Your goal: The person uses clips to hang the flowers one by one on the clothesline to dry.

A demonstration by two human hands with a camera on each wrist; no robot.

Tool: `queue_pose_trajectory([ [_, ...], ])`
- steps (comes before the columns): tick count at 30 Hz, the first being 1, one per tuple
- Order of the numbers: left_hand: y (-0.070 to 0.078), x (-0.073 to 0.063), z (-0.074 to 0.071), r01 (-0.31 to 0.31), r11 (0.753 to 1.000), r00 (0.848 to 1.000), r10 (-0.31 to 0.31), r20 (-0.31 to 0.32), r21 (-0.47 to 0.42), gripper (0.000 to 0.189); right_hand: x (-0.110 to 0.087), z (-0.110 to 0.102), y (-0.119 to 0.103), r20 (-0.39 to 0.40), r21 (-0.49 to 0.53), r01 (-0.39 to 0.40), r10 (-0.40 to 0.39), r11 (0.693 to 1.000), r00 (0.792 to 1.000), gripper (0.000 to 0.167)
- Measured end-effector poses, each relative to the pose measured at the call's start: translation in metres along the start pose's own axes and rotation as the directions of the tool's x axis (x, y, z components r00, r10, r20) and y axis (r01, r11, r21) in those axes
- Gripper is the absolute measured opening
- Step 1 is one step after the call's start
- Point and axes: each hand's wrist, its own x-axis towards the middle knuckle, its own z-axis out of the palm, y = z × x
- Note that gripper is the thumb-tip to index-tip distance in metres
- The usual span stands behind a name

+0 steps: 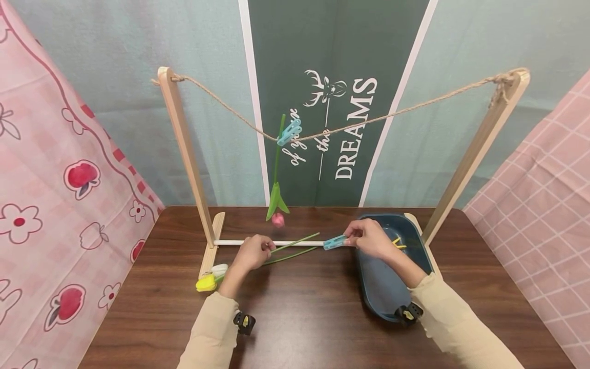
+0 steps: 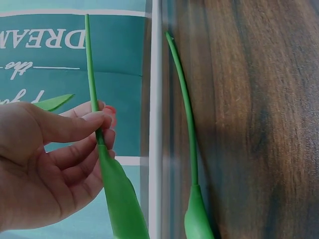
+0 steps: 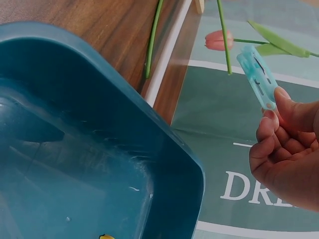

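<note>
My left hand (image 1: 253, 252) pinches the green stem (image 2: 92, 69) of an artificial tulip between thumb and fingers, raised above the table. A second tulip stem (image 2: 192, 124) lies on the wood beside it. Past my left wrist are a white tulip head (image 1: 219, 270) and a yellow one (image 1: 206, 283). With thumb and fingertips, my right hand (image 1: 369, 237) holds a light blue clothespin (image 1: 334, 242) by one end; its other end points toward the stem tips. From the rope (image 1: 230, 108), a pink tulip (image 1: 277, 220) hangs head down, clipped by another blue clothespin (image 1: 289, 132).
Two wooden posts (image 1: 184, 148) carry the sagging rope, joined low by a white rod (image 1: 235, 242). A dark blue basin (image 1: 364, 287) stands under my right forearm, with yellow pieces (image 1: 398, 245) inside. Curtains hang behind and at both sides of the brown table (image 1: 299, 318).
</note>
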Motion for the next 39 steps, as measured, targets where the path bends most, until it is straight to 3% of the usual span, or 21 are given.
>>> queue_pose_trajectory([
  [26,0.019,-0.004,-0.017,-0.051,0.998,0.998,0.049,-0.049,-0.048,0.014,0.002,-0.003,0.002,-0.015,-0.019,0.035,-0.035,0.999,0.999,0.005],
  [39,0.03,-0.002,-0.028,-0.017,0.998,0.998,0.013,-0.065,-0.065,0.011,0.003,-0.003,0.001,-0.012,-0.017,0.057,-0.057,0.998,0.998,0.007],
])
